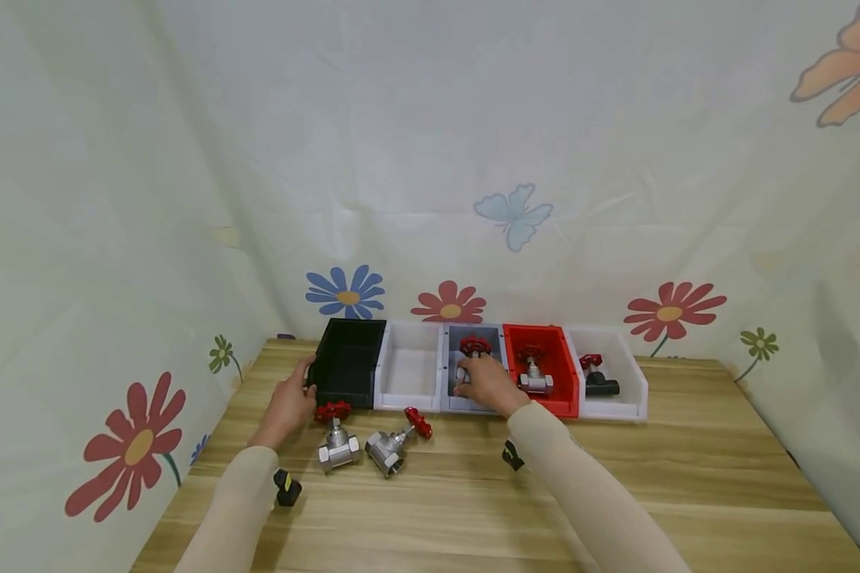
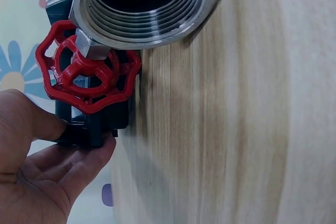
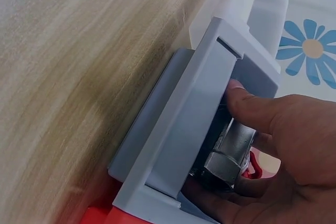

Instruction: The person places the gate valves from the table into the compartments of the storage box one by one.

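Observation:
My left hand [image 1: 287, 410] is at the left side of the black bin [image 1: 347, 394]. In the left wrist view, its thumb and fingers pinch the bin's wall [image 2: 79, 134]. My right hand [image 1: 489, 383] reaches into the grey bin [image 1: 466, 404] and grips a metal gate valve [image 3: 229, 153] by its body, thumb on one side and fingers on the other. The valve's red handwheel [image 1: 475, 345] shows above the hand. Two more valves lie on the table before the bins: one upright valve [image 1: 338, 451] near my left hand, and one tilted valve [image 1: 387, 452] to its right.
Between the black and grey bins stands a white bin [image 1: 410, 374]. Right of the grey bin, a red bin [image 1: 562, 406] holds a metal valve [image 1: 536, 382]. The end white bin [image 1: 634, 382] holds a black-bodied valve [image 1: 602, 387]. A flower-printed curtain [image 1: 430, 159] hangs behind.

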